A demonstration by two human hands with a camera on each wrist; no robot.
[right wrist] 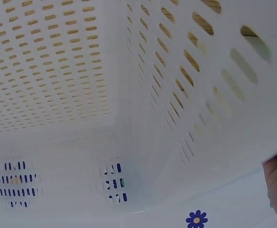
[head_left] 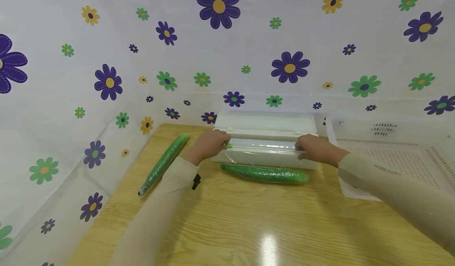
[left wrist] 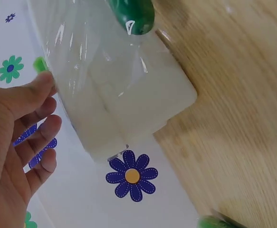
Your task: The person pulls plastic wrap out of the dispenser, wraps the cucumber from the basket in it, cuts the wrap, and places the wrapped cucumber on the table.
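Observation:
A white plastic-wrap dispenser [head_left: 256,158] stands at the table's back, its lid [head_left: 264,122] raised. Clear plastic wrap [head_left: 261,144] stretches over its front edge. My left hand [head_left: 209,143] pinches the wrap at the left end, beside a green slider [left wrist: 40,64]; the other fingers are loosely bent in the left wrist view. At the right end my right hand [head_left: 316,149] holds the wrap with bent fingers, its fingertips partly hidden. Directly in front of the dispenser lies a green cucumber [head_left: 264,174]. Only part of the right hand shows in the right wrist view.
Left of the left forearm, another cucumber [head_left: 164,164], shiny with film, lies slanted on the wooden table [head_left: 231,218]. A white perforated basket [head_left: 331,132] stands on the right, close to the right forearm. Flower-patterned sheeting [head_left: 249,41] rises behind and to the left.

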